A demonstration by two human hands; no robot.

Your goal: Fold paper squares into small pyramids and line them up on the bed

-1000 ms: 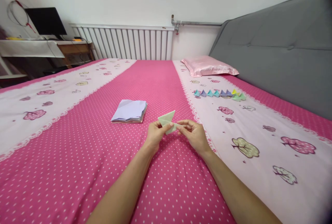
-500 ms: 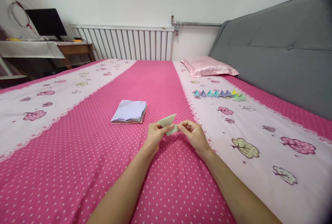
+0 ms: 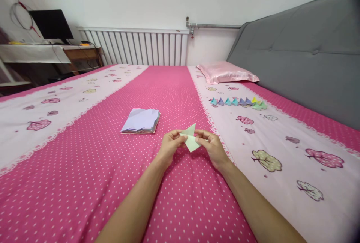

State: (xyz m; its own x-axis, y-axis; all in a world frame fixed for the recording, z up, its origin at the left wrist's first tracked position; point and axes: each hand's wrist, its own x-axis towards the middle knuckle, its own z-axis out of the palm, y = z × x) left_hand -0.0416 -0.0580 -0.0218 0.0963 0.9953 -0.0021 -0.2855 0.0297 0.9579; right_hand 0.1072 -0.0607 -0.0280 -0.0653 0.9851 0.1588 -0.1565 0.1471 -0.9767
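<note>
A pale green sheet of folded paper (image 3: pixel 192 144) is held up between my two hands, just above the pink bed cover. One pointed flap stands up at its top, and another point faces down toward me. My left hand (image 3: pixel 171 144) pinches its left side, thumb on the near face. On the opposite side, my right hand (image 3: pixel 210 144) is closed on the paper with thumb and fingers. Beyond my left hand lies a stack of paper squares (image 3: pixel 142 120) with a pale lilac sheet on top.
Several small folded paper pieces (image 3: pixel 234 102) in blue, purple, yellow and green stand in a row at right. Behind them lies a pink pillow (image 3: pixel 227 72) near the grey headboard (image 3: pixel 298 44). A white radiator (image 3: pixel 135 46) lines the wall; a monitor (image 3: pixel 51 25) stands on the desk.
The green paper has turned and spread, so its pointed flaps now face me. My right hand has shifted its hold onto the right side; my left hand stays nearly in place.
</note>
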